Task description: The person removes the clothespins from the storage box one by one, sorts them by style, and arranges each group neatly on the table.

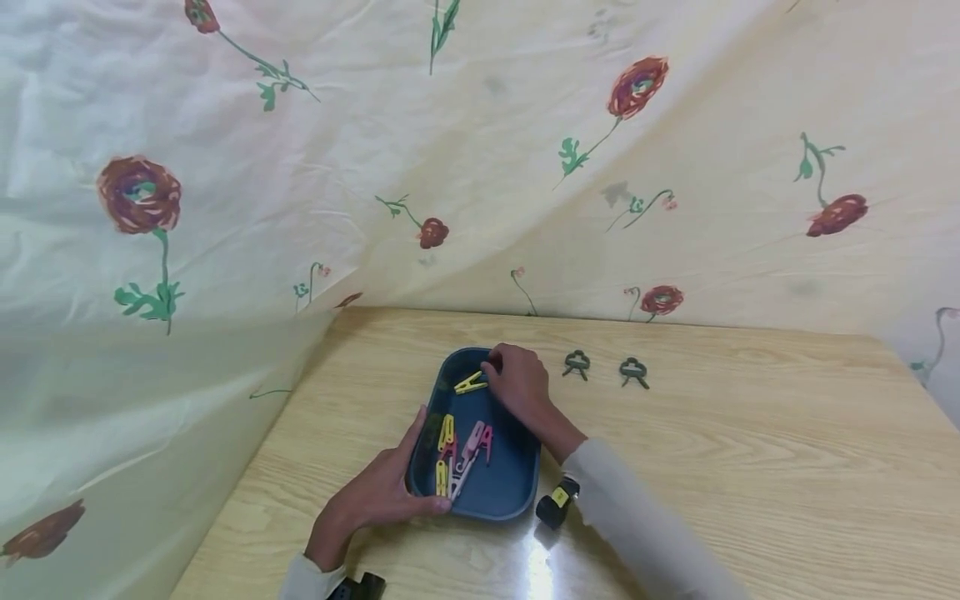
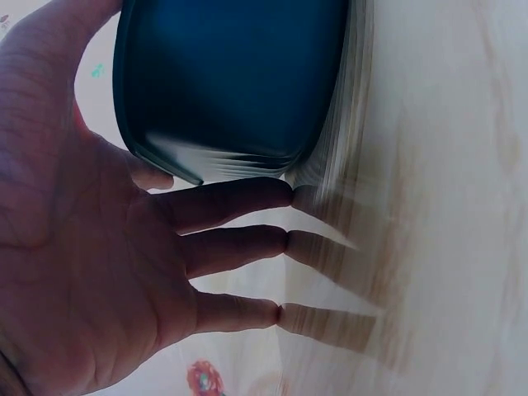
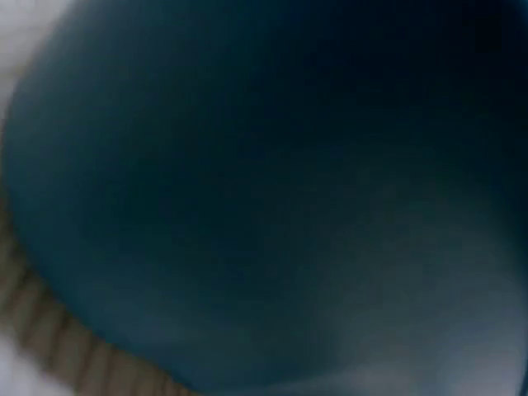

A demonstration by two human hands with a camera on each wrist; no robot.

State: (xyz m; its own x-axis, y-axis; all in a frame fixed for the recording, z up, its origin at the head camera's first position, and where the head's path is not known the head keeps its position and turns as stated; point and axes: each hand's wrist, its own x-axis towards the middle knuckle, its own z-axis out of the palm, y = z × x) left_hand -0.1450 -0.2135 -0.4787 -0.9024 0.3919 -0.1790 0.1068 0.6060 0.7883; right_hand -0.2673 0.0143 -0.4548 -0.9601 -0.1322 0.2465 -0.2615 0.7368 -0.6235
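Several clothespins lie in a dark blue tray [image 1: 495, 496]: yellow, pink and pale ones are bunched at the left side, among them a pale pink clothespin [image 1: 474, 439]. A lone yellow clothespin [image 1: 470, 383] lies toward the far end. My right hand [image 1: 519, 383] reaches over the right side into the tray's far end, its fingers beside that clothespin; I cannot tell whether they hold something. Against the tray's left near corner rests my left hand [image 1: 382, 483], thumb along the near rim. The left wrist view shows its fingers straight and spread, tips at the tabletop.
Two dark green clips [image 1: 577, 363] [image 1: 633, 372] lie on the wooden table [image 1: 750, 433] right of the tray. A cloth with printed flowers [image 1: 480, 150] hangs behind and on the left. The right wrist view holds only the blurred tray wall [image 3: 247, 206] and some tabletop.
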